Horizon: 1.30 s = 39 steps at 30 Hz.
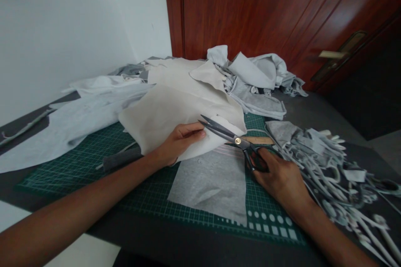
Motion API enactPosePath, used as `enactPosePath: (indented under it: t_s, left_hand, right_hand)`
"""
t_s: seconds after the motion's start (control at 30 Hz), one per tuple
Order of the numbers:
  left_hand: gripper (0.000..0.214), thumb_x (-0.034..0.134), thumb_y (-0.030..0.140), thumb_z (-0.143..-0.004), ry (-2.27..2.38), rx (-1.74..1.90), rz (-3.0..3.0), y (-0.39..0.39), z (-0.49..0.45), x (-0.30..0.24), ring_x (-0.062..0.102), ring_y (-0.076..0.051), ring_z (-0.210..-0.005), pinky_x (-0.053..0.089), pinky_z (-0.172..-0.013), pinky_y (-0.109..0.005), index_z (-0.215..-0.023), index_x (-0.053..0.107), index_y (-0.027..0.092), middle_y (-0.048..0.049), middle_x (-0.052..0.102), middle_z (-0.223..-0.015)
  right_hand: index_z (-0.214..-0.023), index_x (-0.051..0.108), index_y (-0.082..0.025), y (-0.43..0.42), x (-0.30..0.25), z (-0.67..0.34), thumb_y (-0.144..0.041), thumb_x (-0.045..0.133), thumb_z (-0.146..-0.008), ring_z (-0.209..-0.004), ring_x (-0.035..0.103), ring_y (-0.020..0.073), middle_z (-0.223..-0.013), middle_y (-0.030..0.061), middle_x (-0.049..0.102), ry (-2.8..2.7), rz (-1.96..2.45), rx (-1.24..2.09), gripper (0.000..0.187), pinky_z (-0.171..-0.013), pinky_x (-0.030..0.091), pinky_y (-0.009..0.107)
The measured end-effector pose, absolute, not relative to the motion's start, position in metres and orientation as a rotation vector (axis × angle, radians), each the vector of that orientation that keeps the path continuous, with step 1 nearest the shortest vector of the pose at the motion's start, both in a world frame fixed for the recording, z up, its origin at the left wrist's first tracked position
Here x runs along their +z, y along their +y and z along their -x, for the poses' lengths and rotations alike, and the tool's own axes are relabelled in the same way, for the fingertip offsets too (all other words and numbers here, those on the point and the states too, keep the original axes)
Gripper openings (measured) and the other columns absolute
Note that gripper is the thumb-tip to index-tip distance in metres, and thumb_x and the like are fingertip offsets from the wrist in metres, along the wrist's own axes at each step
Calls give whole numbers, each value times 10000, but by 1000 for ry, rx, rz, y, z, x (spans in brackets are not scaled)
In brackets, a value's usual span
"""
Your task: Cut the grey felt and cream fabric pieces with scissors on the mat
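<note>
My right hand (278, 175) grips the black handles of large metal scissors (225, 133), whose blades are parted and point left at the edge of a cream fabric sheet (175, 108). My left hand (180, 142) holds that sheet's near edge, fingers closed on it just beside the blade tips. A grey fabric square (213, 181) lies flat on the green cutting mat (90, 154) below the scissors. A wooden ruler (258, 140) lies under the scissors' pivot.
A heap of grey fabric strips and offcuts (332, 167) covers the table's right side. Crumpled grey and white cloth (253, 79) is piled at the back, and pale blue fabric (72, 121) spreads left. A dark roll (120, 159) lies on the mat. Behind stands a wooden door (282, 8).
</note>
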State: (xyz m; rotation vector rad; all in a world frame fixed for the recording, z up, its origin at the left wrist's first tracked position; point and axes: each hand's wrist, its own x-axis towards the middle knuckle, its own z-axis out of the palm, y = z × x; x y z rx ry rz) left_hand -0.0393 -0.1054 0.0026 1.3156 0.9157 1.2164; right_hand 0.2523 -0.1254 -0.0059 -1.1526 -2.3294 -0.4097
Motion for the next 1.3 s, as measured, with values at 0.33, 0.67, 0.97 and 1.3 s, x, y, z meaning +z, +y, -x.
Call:
enactPosePath:
  t_s: [0.33, 0.67, 0.97, 1.3]
  left_hand:
    - [167, 781, 310, -758, 966, 1215, -1244, -106, 39, 2, 592, -132, -713, 437, -622, -233, -890, 793, 208, -7, 736, -836]
    - [169, 731, 314, -814, 933, 1219, -1327, -104, 40, 0, 619, -149, -795, 463, -686, -244, -932, 796, 212, -17, 750, -928]
    - [145, 749, 308, -792, 956, 1232, -1322, -106, 39, 2, 580, -132, -710, 420, -597, -229, -878, 779, 195, -8, 726, -855]
    - [175, 736, 315, -808, 934, 1225, -1338, -106, 39, 0, 587, -134, -707, 427, -608, -237, -920, 783, 188, -13, 728, -843]
  right_hand:
    - [-841, 551, -208, -124, -4, -252, -204, 529, -821, -523, 619, 162, -660, 1, 651, -2333, 1248, -367, 30, -503, 336, 262]
    - [-833, 528, -207, -127, -6, -246, -185, 534, -779, -532, 627, 159, -646, -5, 643, -2300, 1206, -413, 58, -507, 343, 258]
    - [-829, 553, -216, -125, -7, -251, -178, 503, -806, -501, 583, 152, -637, -3, 638, -2324, 1267, -305, 67, -493, 322, 256]
    - [-876, 562, -206, -127, -8, -250, -205, 539, -799, -539, 618, 174, -647, 3, 643, -2306, 1246, -440, 80, -511, 351, 260]
